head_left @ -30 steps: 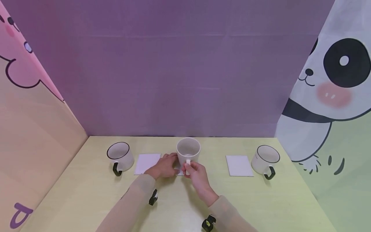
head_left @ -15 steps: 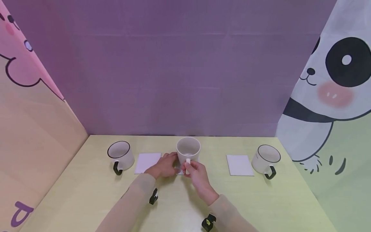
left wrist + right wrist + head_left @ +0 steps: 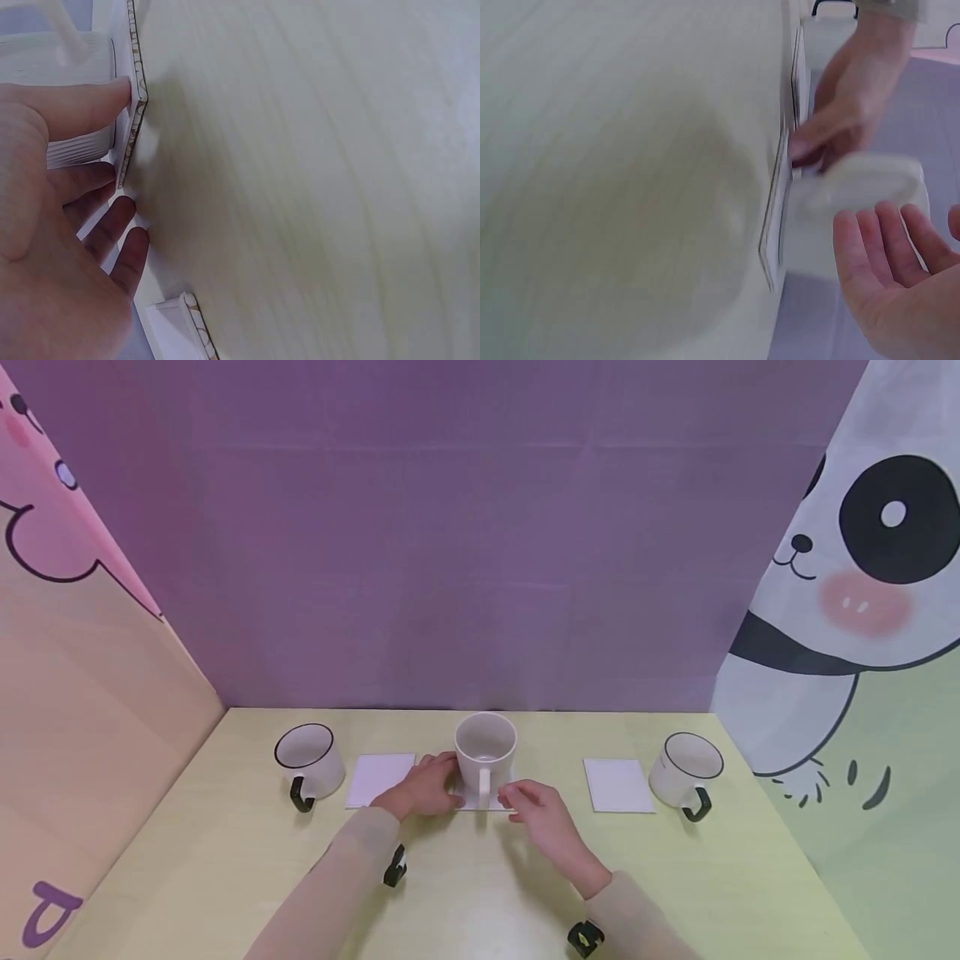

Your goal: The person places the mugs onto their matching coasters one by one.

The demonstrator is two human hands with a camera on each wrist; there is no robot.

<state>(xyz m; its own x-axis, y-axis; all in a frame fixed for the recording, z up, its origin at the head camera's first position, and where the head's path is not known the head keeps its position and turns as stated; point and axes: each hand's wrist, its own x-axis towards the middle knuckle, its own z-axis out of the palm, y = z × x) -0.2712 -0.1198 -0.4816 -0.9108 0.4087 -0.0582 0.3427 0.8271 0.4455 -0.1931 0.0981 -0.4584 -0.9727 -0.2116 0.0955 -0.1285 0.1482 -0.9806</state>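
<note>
A plain white mug [image 3: 472, 770] stands upright on the middle white square coaster [image 3: 500, 802], its handle toward me. My left hand [image 3: 424, 788] holds this coaster by its left side. In the left wrist view the thumb [image 3: 97, 105] lies at the coaster's corner [image 3: 137, 124], with the index finger farther along its edge. The other fingers extend below and touch no visible object. My right hand [image 3: 551, 828] is just right of the handle, apart from the mug, its fingers loosely bent around nothing. The right wrist view shows that hand [image 3: 900, 292] beside the mug [image 3: 810, 232].
A black-rimmed white mug [image 3: 318, 772] stands at the left, near another white coaster [image 3: 375, 777]. On the right, a second black-rimmed mug [image 3: 678, 781] stands beside a third coaster [image 3: 618, 787]. Fabric panels [image 3: 480, 568] enclose the pale table [image 3: 480, 893].
My right hand has let go of the mug's handle and moved right and toward me. The mug stays in place on the coaster. My left hand has kept its position.
</note>
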